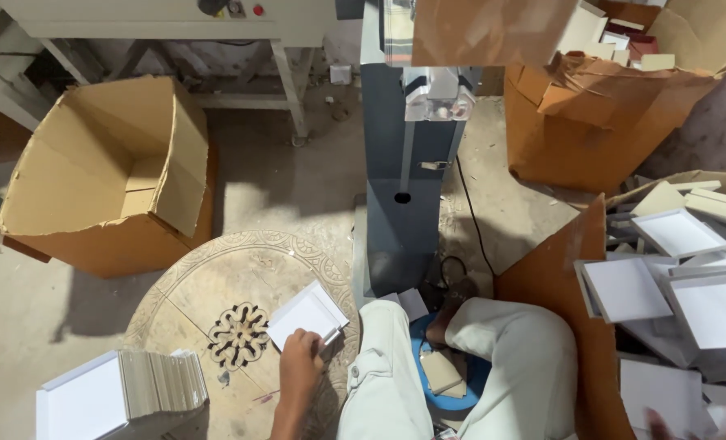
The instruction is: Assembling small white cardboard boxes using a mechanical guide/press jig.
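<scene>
My left hand [299, 360] grips the near edge of a shallow white box tray [307, 314] and holds it just above the patterned floor beside my left knee. A row of several such trays [127, 391] stands on edge at the lower left. At the bottom right corner, only the blurred fingertips of my right hand [693, 424] show, at a carton [567, 269] heaped with more white trays [681, 277]; I cannot tell whether they hold anything.
A blue-grey machine column [408, 163] rises straight ahead between my legs. An open cardboard box [110, 175] lies tipped at the left. Another cardboard carton [599, 114] stands at the back right. A metal table frame [286, 73] is behind.
</scene>
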